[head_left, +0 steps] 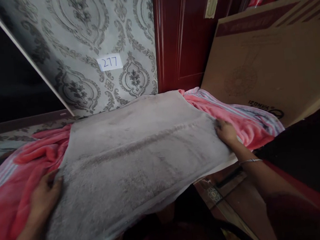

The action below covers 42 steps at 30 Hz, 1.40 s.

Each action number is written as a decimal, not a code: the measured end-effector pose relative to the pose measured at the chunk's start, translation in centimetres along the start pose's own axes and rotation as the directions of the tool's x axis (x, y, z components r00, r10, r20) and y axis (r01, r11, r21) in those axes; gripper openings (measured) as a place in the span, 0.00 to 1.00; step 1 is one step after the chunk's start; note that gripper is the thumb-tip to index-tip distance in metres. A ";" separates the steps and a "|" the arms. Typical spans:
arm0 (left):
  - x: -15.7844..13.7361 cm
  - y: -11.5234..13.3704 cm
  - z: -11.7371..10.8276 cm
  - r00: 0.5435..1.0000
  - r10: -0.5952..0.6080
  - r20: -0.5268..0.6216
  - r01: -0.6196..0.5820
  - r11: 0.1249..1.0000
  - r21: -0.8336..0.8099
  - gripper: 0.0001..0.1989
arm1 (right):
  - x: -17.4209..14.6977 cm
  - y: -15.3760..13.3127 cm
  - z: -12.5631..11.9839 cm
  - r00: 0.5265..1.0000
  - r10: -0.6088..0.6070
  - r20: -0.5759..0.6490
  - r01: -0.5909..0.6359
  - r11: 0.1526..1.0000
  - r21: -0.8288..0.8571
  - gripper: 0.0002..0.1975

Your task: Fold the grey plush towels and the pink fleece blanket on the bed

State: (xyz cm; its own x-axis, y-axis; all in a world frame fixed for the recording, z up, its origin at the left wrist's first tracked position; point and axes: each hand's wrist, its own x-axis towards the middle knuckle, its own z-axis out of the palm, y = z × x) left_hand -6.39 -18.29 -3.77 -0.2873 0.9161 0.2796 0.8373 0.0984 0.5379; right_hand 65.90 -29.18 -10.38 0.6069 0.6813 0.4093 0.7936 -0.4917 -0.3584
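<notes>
A grey plush towel (140, 154) lies spread wide in front of me, with a raised crease running across its middle. At its left edge is my left hand (47, 190), thumb and fingers closed on the border. The towel's right edge is pinched in my right hand (227, 131), whose wrist wears a thin bracelet. Pink and striped blanket-like fabric lies under the towel, showing on the left (19, 197) and on the right (237, 121). What supports the fabric is hidden.
Patterned wallpaper (125, 30) with a paper label reading 277 (109, 62) stands behind. A dark red door panel (183, 33) and a large cardboard box (268, 59) are at the right. At the far left is a dark screen-like panel (9, 72). Tiled floor (238, 199) shows below.
</notes>
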 end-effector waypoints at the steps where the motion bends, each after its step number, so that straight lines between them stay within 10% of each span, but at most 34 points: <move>1: -0.1 0.3 -0.1 0.998 0.056 0.016 -0.057 0.993 0.101 0.25 | 0.0 -0.6 -0.2 1.000 -0.012 -0.016 0.012 0.999 -0.031 0.26; 6: 0.1 4.8 1.3 0.892 0.434 0.124 -0.443 0.791 0.421 0.32 | 0.8 -6.9 0.2 0.937 -0.350 -0.003 0.350 0.935 0.051 0.23; 12: 0.6 9.4 6.3 0.720 0.635 0.279 -0.685 0.713 0.148 0.20 | 1.3 -13.5 2.4 0.770 -0.634 0.072 0.605 0.761 0.233 0.20; 27: -0.9 9.1 8.3 0.709 0.704 0.031 -0.699 0.698 0.156 0.12 | 1.2 -13.5 5.0 0.782 -0.620 -0.059 0.622 0.771 0.137 0.14; 37: -2.1 9.2 6.9 0.450 0.848 -0.281 -0.816 0.518 0.257 0.10 | -0.2 -12.6 4.3 0.707 -0.548 -0.446 0.671 0.719 0.180 0.14; 42: -2.3 9.0 6.2 0.451 0.863 -0.228 -0.820 0.501 0.277 0.10 | -0.2 -12.3 4.3 0.699 -0.562 -0.442 0.683 0.709 0.179 0.14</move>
State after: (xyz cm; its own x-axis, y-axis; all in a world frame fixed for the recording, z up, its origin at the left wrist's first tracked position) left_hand 4.76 -17.13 -4.51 0.4871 0.4095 0.7714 0.7840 -0.5942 -0.1796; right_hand 55.78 -20.94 -9.69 -0.0027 0.5128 0.8585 0.9690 0.2136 -0.1245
